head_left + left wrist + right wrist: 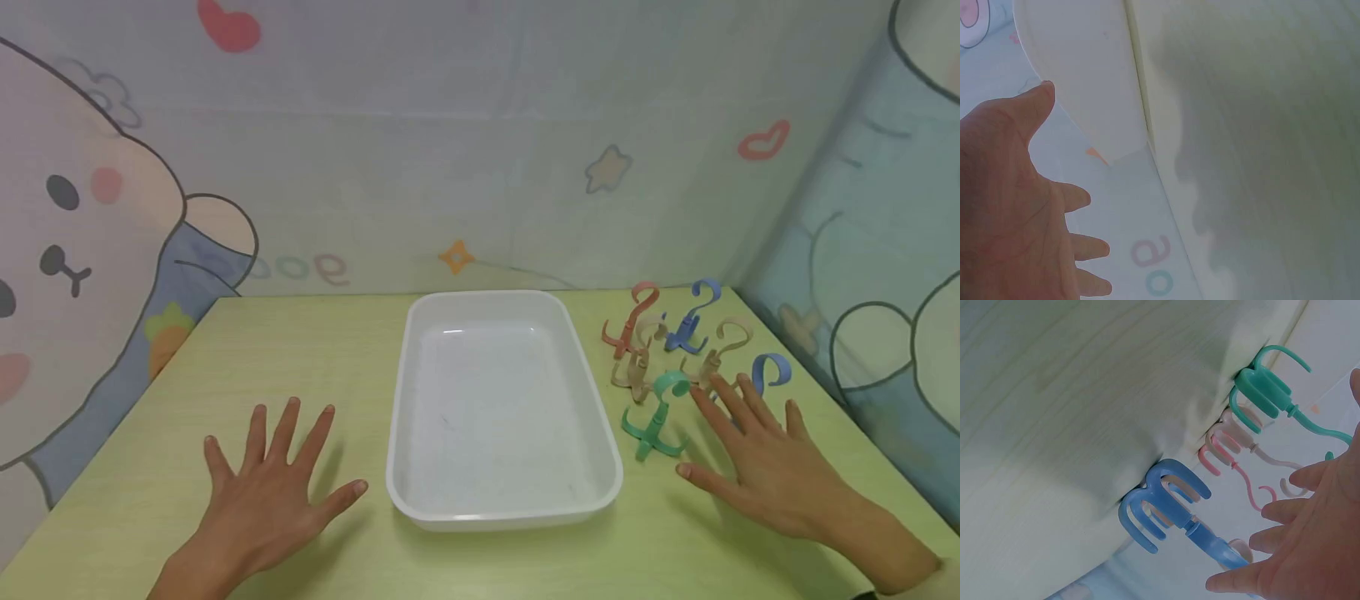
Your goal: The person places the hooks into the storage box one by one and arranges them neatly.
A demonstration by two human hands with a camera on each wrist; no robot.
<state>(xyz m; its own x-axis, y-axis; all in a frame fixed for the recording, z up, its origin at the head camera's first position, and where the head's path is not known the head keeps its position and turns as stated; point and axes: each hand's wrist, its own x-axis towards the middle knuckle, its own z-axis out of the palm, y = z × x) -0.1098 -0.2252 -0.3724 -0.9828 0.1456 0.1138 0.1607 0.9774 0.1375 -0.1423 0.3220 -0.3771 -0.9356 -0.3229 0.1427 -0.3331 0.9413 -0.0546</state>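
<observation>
Several plastic multi-prong hooks stand on the right of the table: a green hook (654,429) in front, a red hook (627,325) and a blue hook (684,332) at the back, two beige hooks between, and a second blue hook (1169,500) by the right hand. My right hand (780,467) hovers beside them with fingers spread, holding nothing; it partly hides the nearer blue hook. On the left, my left hand (262,500) is held over the table with spread fingers and nothing in it. A white tray (504,518) sits between the hands.
The light yellow-green table (315,342) meets a printed cloth backdrop (420,183) at the back and on both sides. A cartoon bear is printed on the left cloth.
</observation>
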